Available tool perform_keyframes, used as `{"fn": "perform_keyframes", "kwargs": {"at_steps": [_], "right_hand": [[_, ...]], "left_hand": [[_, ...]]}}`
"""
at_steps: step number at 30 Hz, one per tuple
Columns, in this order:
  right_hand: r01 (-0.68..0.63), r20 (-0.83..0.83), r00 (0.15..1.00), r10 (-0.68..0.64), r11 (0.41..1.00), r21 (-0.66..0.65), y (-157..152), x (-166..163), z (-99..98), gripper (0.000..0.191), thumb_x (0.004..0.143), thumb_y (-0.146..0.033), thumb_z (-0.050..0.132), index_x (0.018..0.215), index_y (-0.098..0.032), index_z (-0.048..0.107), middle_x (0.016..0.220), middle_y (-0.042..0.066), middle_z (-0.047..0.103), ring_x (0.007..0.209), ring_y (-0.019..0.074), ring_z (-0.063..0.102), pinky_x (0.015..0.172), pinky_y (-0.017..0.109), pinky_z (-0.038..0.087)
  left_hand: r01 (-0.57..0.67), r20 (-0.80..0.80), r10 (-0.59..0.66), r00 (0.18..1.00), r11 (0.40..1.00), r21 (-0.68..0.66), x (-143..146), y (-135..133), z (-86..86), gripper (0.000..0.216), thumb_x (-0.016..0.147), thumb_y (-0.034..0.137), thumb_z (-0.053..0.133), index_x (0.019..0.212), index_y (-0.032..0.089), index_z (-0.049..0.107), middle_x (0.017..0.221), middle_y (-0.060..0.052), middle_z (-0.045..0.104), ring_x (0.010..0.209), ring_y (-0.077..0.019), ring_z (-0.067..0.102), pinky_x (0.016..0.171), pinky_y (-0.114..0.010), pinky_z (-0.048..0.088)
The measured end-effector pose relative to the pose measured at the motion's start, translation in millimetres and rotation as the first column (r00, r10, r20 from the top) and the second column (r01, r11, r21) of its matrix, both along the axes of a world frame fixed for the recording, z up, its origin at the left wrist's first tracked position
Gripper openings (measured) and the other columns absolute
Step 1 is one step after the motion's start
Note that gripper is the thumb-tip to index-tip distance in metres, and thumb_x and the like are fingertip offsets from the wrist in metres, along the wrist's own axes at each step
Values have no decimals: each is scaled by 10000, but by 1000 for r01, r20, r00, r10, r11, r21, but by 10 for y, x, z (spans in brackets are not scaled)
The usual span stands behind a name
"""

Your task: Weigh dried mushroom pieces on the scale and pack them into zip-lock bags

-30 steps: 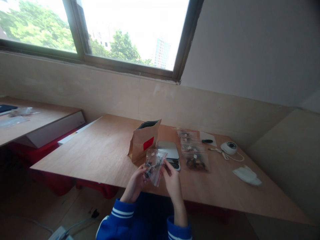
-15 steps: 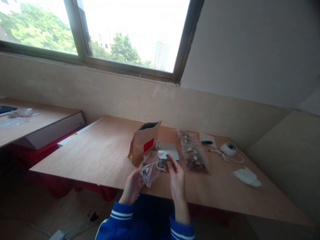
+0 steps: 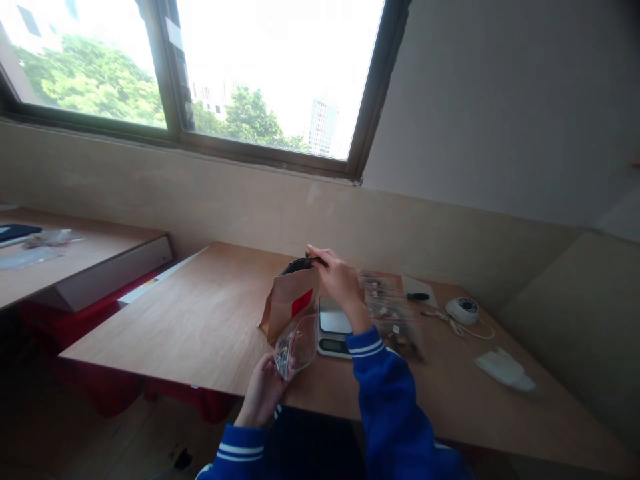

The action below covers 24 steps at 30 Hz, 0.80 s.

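Observation:
My left hand is closed on a clear zip-lock bag with a red seal line, held over the table's front edge; a few small dark bits show inside. Fingers pinched, my right hand is at the mouth of a standing brown paper pouch with a red label. A small dark brown piece shows at its fingertips, partly hidden, against the pouch's dark opening. Behind the zip-lock bag, a flat kitchen scale lies partly under my right forearm.
Right of the scale lie several zip-lock bags of brown pieces. Beyond them are a green-handled tool, a white dome camera with its cable, and a crumpled white cloth or tissue. Another table stands at left.
My right hand has moved up and forward from above the scale to the pouch's opening, carrying the brown piece. The scale's display is now uncovered. My left hand still holds the zip-lock bag.

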State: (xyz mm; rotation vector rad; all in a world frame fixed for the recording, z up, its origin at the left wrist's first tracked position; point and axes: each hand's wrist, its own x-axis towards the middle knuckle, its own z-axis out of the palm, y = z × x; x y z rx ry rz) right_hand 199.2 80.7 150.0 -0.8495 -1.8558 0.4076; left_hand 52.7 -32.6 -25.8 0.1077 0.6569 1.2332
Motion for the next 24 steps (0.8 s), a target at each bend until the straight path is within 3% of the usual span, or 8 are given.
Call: {"fn": "perform_keyframes", "kwargs": {"at_steps": [4, 12, 19, 24], "right_hand": [[-62, 63, 996, 63, 998, -15, 22, 73, -63, 411, 848, -96, 482, 1201, -257, 617, 1060, 33, 655, 988, 154, 608, 907, 278, 464], [-220, 217, 949, 231, 973, -73, -10, 172, 117, 430, 790, -41, 449, 1126, -212, 655, 1098, 37, 663, 1028, 154, 606, 929, 298, 464], [-167, 224, 954, 200, 973, -157, 59, 88, -39, 511, 794, -36, 403, 1272, -165, 525, 1076, 69, 663, 938, 157, 624, 860, 313, 493], [-198, 176, 961, 212, 976, -95, 118, 34, -130, 435, 774, -26, 413, 1140, -174, 597, 1111, 65, 645, 986, 160, 608, 898, 320, 478]], "left_hand": [[5, -1, -5, 1000, 1000, -1, 1, -12, 23, 173, 801, 156, 538, 951, 121, 616, 805, -94, 677, 731, -175, 655, 623, -257, 534], [-14, -14, 14, 1000, 1000, 2, 25, -12, 57, 136, 828, 140, 508, 895, 112, 623, 824, -101, 688, 715, -158, 660, 637, -245, 537], [-22, -29, 22, 999, 1000, 6, 30, -20, 65, 149, 827, 136, 507, 910, 112, 629, 814, -97, 689, 712, -165, 660, 643, -262, 546], [-44, -30, 44, 999, 999, -14, 41, -21, 63, 168, 850, 119, 458, 898, 112, 619, 799, -92, 691, 688, -162, 663, 605, -255, 544]]}}
